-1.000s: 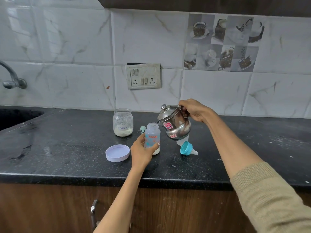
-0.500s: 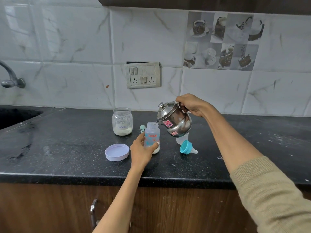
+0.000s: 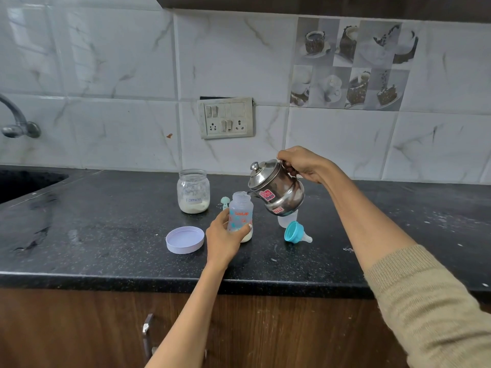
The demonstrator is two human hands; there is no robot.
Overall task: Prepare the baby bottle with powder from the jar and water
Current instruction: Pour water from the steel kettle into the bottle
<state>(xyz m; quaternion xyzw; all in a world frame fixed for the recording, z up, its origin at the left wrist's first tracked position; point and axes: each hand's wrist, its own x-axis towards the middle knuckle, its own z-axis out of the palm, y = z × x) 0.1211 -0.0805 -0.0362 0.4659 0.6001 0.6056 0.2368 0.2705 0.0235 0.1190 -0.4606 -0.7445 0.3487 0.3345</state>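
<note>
Baby bottle [image 3: 240, 216]: upright on counter, powder at base, gripped by left hand [image 3: 223, 237]; steel kettle [image 3: 276, 191] tilted in right hand [image 3: 303, 166] grasp, spout at mouth; advisable to pour slowly, bottle steadied.

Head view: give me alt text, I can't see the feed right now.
A right hand tilts a steel kettle, spout at the open mouth of a baby bottle that the left hand holds upright on a black counter. Nearby: an open formula jar, its lid and a teal nipple cap.
</note>
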